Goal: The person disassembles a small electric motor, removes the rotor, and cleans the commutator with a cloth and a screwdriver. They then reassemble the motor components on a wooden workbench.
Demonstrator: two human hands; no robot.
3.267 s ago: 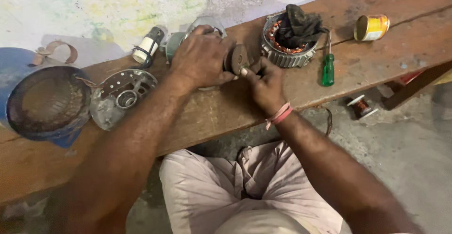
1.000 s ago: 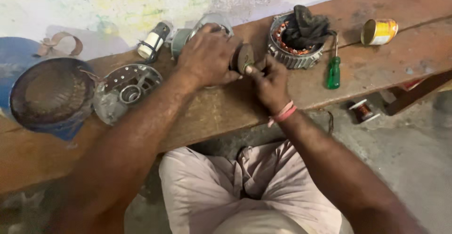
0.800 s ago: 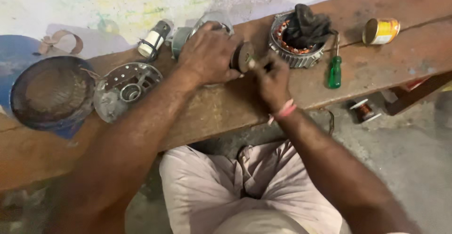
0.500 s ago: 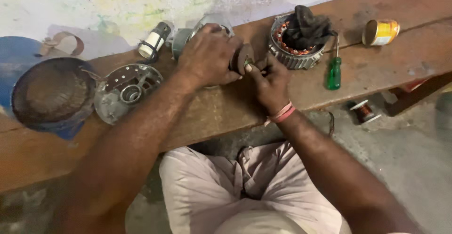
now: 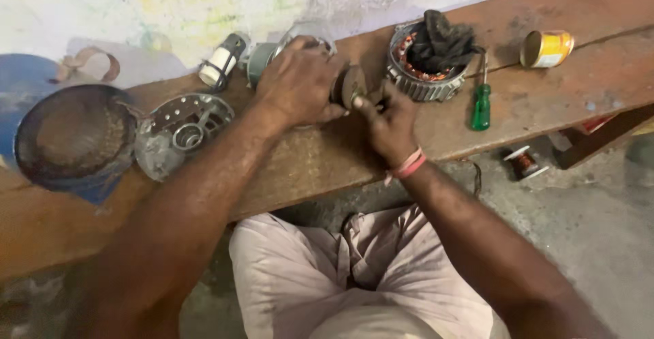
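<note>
Metal motor part between both hands.

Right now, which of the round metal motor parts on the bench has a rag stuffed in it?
The finned stator ring with copper windings, right of the hands. The perforated end cover and dark dome cover to the left hold no rag.

One screwdriver, one tin can, one wire spool, two hands

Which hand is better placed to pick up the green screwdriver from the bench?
Probably the right hand: the green screwdriver lies just to its right on the wooden bench. The left hand grips the motor part, farther away.
</note>
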